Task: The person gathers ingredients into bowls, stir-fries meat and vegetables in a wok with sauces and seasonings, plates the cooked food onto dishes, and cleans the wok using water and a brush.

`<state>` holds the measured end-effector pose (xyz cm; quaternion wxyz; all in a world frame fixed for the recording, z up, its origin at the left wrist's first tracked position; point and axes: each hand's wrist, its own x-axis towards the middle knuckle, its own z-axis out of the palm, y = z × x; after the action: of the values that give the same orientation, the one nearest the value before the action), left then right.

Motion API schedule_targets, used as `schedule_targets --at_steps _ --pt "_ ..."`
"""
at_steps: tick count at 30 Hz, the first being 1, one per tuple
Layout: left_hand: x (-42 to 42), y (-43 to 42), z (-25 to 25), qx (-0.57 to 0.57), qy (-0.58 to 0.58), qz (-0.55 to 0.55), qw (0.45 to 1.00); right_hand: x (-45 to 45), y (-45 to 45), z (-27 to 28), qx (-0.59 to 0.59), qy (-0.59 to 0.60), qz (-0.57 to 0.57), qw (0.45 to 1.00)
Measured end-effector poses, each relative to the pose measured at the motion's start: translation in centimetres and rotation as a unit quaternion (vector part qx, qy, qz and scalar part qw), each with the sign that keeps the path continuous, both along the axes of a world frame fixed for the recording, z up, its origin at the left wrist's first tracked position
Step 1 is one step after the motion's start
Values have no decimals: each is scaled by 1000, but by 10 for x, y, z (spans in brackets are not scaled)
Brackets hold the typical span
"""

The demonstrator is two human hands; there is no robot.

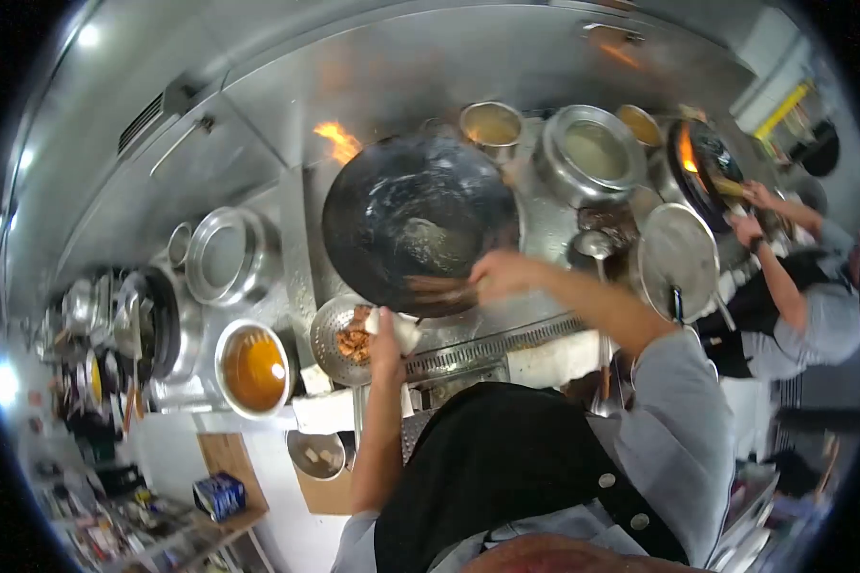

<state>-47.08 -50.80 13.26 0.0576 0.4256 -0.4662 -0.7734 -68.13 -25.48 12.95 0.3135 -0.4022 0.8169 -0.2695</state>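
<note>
working over wok [401, 196] at 11 o'clock | gripping blurred brush-like tool [438, 286] in right hand [506, 275], wok's 5 o'clock | clutching cloth [404, 333] in left hand [385, 351], 6 o'clock edge | best steadying wok, sweeping evenly

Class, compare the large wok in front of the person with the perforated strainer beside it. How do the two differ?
Colour: the wok is blackened, while the perforated strainer is silvery metal.
Size: the wok is much wider than the strainer.
Contents: the wok has a wet, shiny inside with a pale patch near its middle; the strainer holds browned food pieces.
Shared: both are round with a hollow inside.
</note>
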Motion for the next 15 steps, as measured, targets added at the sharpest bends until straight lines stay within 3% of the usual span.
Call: schedule_targets --at_steps 1,2,3,5,6,7,8,9,11,13,14,15 --pt "0 -8 -16 3 15 -11 1000 -49 40 -14 26 89 -21 996" --pt "2 -14 -33 6 28 -20 999 -76 57 64 133 50 -54 988" --pt "2 -19 -23 38 26 -52 998 -111 72 87 203 164 -98 960" --pt "-15 -16 -20 32 23 -67 997 -116 79 165 219 315 -275 882" --pt "-20 -18 -23 23 9 -67 997 -91 77 188 224 315 -284 878" --pt "-36 -28 -73 -8 94 -58 994 -60 72 205 86 231 -411 878" --pt "-38 -30 -69 23 64 -67 995 -33 68 210 -57 138 -518 842" --pt "-36 -28 -62 46 65 -74 994 -15 72 174 -35 321 -461 826" --pt "-14 -13 -34 82 54 -81 992 50 51 103 -99 359 -488 789" --pt "3 -2 -13 63 50 -98 992 113 56 23 -50 289 -426 856" --pt "-9 -11 -43 44 64 -46 996 134 61 7 -53 281 -433 855" --pt "-10 -30 -47 21 91 -39 995 153 69 -7 -162 194 -478 841"
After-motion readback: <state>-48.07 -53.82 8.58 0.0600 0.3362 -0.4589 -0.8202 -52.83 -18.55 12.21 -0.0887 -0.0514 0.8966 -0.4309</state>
